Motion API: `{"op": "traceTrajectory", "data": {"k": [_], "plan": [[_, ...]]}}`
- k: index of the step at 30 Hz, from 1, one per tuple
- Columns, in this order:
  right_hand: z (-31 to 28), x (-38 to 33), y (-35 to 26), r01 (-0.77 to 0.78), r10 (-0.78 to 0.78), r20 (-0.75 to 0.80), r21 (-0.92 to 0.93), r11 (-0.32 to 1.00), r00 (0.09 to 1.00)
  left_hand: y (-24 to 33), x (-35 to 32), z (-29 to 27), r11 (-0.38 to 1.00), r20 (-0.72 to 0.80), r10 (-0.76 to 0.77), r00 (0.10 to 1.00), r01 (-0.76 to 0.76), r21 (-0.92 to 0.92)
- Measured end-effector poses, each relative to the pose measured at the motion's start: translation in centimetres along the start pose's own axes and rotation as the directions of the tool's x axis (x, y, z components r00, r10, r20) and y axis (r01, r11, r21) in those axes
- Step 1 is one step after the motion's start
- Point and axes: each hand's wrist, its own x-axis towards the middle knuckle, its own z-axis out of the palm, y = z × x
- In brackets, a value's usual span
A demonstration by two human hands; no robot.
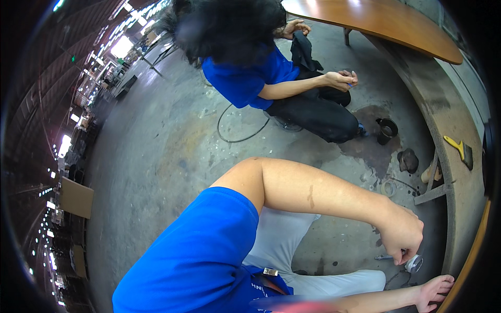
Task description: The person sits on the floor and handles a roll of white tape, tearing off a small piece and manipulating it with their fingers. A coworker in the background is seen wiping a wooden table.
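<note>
My left hand [401,233] reaches across at the right with its fingers closed on a small metallic tool. The tool's round, silvery end [415,264] shows below my fingers, and a thin blue-grey part sticks out on the other side; its exact kind I cannot make out. Lower down, my right hand [434,293] has its fingers stretched out. Its fingertips meet or nearly meet the edge of an orange-brown wooden panel [472,253] at the far right. A thin dark line, perhaps a hose, lies near the tool.
A co-worker in a blue shirt [235,83] crouches ahead, near a round wooden tabletop [386,26]. A yellow-handled brush [460,150] lies on the bench ledge [454,182]. A black pot [386,131] and a dark rag [407,160] sit on the stained floor. A hose [229,140] curls behind them.
</note>
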Motion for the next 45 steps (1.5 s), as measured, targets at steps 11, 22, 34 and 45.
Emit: {"op": "traceTrajectory", "data": {"k": [11, 22, 34, 45], "plan": [[-7.2, 4.0, -2.3, -0.251, 0.135, 0.309, 0.377, 0.892, 0.942, 0.5, -0.3, -0.7, 0.994, -0.063, 0.052, 0.997, -0.057, -0.089], [-5.4, 2.5, -2.6, -0.172, 0.076, 0.262, 0.368, 0.914, 0.962, 0.6, -0.6, -1.1, 0.993, -0.036, -0.005, 0.999, 0.001, -0.117], [-4.6, 1.9, -2.0, -0.142, 0.13, 0.057, 0.324, 0.935, 0.99, 1.3, -1.0, -0.1, 0.995, -0.027, 0.036, 0.999, -0.038, -0.093], [-5.3, 2.3, -1.9, -0.228, 0.182, 0.185, 0.268, 0.936, 0.966, 1.4, -1.2, -0.2, 1.0, -0.092, 0.007, 0.996, -0.006, 0.008]]}}
